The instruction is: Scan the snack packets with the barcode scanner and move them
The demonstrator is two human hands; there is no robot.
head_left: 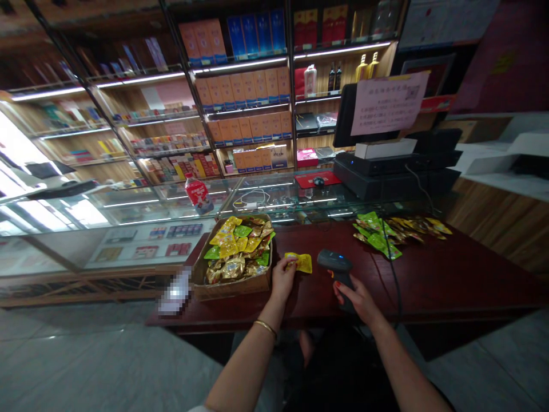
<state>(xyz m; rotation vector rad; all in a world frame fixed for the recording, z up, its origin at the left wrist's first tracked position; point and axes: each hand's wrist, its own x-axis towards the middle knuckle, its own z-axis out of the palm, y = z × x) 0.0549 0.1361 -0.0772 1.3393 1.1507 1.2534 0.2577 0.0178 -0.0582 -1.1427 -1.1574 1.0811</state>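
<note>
Between the fingers of my left hand is the left end of a small yellow snack packet, just above the dark red table. My right hand is wrapped round the handle of a black barcode scanner, whose head points left toward the packet and shows a small blue light. To the left of my left hand stands a cardboard box, filled with yellow, green and gold packets. Green packets and gold-brown packets lie in a loose pile at the table's back right.
The scanner's cable runs across the wooden table. Behind stand a glass counter, a red drink bottle, a white cable, a computer mouse and a monitor. A pixelated object lies at the left table edge.
</note>
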